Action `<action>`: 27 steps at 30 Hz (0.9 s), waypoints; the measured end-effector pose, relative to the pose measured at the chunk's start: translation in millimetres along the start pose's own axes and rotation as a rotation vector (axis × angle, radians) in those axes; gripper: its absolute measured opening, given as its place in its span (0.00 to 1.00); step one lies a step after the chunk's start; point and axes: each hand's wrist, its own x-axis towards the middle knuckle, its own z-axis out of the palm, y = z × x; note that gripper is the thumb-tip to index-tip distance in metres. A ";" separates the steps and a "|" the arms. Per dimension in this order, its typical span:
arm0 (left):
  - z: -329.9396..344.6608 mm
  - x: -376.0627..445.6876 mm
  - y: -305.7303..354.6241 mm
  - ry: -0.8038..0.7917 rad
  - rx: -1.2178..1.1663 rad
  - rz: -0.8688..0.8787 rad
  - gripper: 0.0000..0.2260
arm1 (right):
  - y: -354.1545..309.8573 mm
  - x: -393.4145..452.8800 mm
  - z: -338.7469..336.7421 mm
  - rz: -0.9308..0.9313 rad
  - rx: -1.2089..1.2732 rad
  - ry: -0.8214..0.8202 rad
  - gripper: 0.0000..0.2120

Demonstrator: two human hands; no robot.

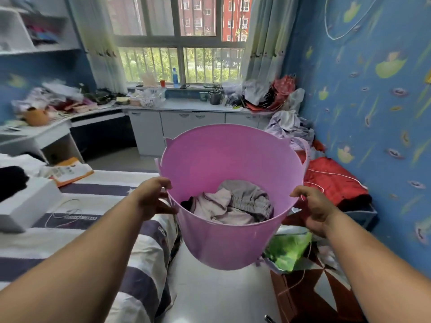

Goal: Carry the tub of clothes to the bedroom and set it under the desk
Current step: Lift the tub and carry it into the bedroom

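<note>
Blue walls (pixel 363 94), barred window (pixel 182 38), striped bed (pixel 98 229).

The tub (pixel 224 241) hangs between the left hand (pixel 152 198) and the right hand (pixel 313 209), each gripping its rim, with clothes (pixel 233 206) inside. The bed (pixel 98 217) lies under and left of the left hand. Beyond both hands, the desk (pixel 56 129) stands left, the window (pixel 182 38) behind.

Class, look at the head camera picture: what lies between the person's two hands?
The pink tub, clothes inside; left hand and right hand grip opposite sides of its rim.
</note>
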 end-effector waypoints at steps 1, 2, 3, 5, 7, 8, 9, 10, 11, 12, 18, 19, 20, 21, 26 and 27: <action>3.5 6.1 3.5 0.015 -0.004 0.003 0.18 | -7.5 13.8 -1.3 0.002 -0.009 -0.019 0.13; 4.8 5.8 5.5 0.015 -0.005 0.006 0.17 | -11.3 19.2 -0.7 -0.006 -0.021 -0.015 0.13; 9.4 13.9 9.8 0.033 -0.024 0.009 0.17 | -21.3 37.7 -1.0 0.001 -0.033 -0.039 0.14; 13.7 29.1 16.2 0.063 -0.047 0.017 0.17 | -38.7 60.6 1.4 -0.010 -0.062 -0.068 0.14; 15.3 41.6 22.9 0.083 -0.065 0.020 0.19 | -53.3 83.4 7.0 -0.006 -0.089 -0.100 0.12; 15.0 48.0 25.9 0.091 -0.070 0.023 0.19 | -58.5 90.1 10.0 0.000 -0.086 -0.121 0.12; 14.4 56.0 30.1 0.102 -0.074 0.028 0.19 | -63.4 101.2 13.2 0.006 -0.082 -0.140 0.13; 13.3 63.3 34.2 0.113 -0.078 0.031 0.19 | -67.4 111.3 16.0 0.010 -0.081 -0.150 0.13; 11.8 72.0 39.0 0.126 -0.080 0.033 0.19 | -70.9 122.9 19.7 0.015 -0.080 -0.152 0.14; 9.2 81.8 44.1 0.134 -0.082 0.033 0.19 | -74.8 134.0 25.1 0.021 -0.074 -0.152 0.15; -13.6 145.9 73.2 0.121 -0.057 0.039 0.19 | -94.3 195.7 65.1 0.025 -0.074 -0.152 0.21; -19.0 160.1 79.9 0.106 -0.060 0.035 0.19 | -98.7 208.1 73.3 0.024 -0.074 -0.149 0.21; -24.7 174.7 86.0 0.101 -0.055 0.028 0.19 | -102.8 219.5 82.1 0.026 -0.079 -0.139 0.22; -31.8 192.3 93.9 0.089 -0.051 0.025 0.18 | -108.2 233.0 92.4 0.024 -0.078 -0.138 0.21; -60.5 262.3 127.5 0.066 -0.064 0.027 0.15 | -133.9 286.2 135.7 -0.009 -0.075 -0.125 0.20; -65.9 274.7 134.2 0.065 -0.068 0.028 0.15 | -138.1 296.3 143.3 -0.013 -0.069 -0.125 0.21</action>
